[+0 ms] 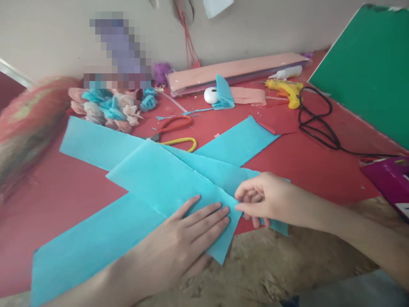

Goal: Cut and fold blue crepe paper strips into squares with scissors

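My left hand lies flat with its fingers stretched out, pressing on a folded sheet of light blue crepe paper. At that sheet's right edge, my right hand has thumb and forefinger pinched on the paper; its other fingers curl beneath. Under the folded sheet, a long blue crepe paper strip runs from lower left to upper right. Another blue strip crosses it from the upper left. Behind the paper lie scissors with one red and one yellow handle loop, their blades partly covered.
Crepe paper flowers sit at the back left beside a blurred bundle. A yellow glue gun with a black cord, a white rounded object and a pink paper pack lie behind. A green board stands right.
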A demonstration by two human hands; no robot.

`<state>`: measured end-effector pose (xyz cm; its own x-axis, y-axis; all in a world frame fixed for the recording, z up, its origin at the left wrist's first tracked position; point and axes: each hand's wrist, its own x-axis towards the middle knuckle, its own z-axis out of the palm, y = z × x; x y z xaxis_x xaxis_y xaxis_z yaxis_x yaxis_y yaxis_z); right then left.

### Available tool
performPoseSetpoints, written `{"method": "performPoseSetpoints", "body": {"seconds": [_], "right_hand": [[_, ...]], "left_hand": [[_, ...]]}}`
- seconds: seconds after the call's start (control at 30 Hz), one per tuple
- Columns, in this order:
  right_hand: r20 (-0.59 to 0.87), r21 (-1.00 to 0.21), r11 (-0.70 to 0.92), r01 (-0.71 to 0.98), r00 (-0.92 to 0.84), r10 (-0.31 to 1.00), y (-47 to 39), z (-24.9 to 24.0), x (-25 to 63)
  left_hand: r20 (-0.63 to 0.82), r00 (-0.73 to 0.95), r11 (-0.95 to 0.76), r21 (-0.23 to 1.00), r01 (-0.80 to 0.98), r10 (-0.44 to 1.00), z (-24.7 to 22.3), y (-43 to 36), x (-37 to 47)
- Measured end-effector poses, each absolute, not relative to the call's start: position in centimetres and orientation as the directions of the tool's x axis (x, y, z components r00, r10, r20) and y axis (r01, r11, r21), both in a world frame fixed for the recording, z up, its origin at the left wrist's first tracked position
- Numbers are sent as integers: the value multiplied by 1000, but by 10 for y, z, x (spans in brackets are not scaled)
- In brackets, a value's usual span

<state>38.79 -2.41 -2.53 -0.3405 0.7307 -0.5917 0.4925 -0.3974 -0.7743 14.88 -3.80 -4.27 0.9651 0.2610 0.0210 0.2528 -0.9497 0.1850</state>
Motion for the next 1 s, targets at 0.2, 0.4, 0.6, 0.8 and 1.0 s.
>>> {"method": "performPoseSetpoints", "body": {"seconds": [0.2,0.4,0.6,0.8,1.0], "right_hand": [[-342,-814,-29,580,-439,831,-32,-19,384],[-152,-678,273,683,-493,856,-37,21,387],[0,-775,232,587,-368,930,-14,41,401],[-19,-917,150,369,-417,909,7,39,381],[48,-926,208,316,-448,893,12,45,359]], "left_hand": [[155,910,-915,191,355,386,-12,-21,152],[-223,870,-760,423,493,440,31,27,164],[-405,715,-453,571,684,569,55,19,148],[-570,576,45,732,679,586,40,-15,141],[-516,501,146,784,604,695,18,-22,136]]}}
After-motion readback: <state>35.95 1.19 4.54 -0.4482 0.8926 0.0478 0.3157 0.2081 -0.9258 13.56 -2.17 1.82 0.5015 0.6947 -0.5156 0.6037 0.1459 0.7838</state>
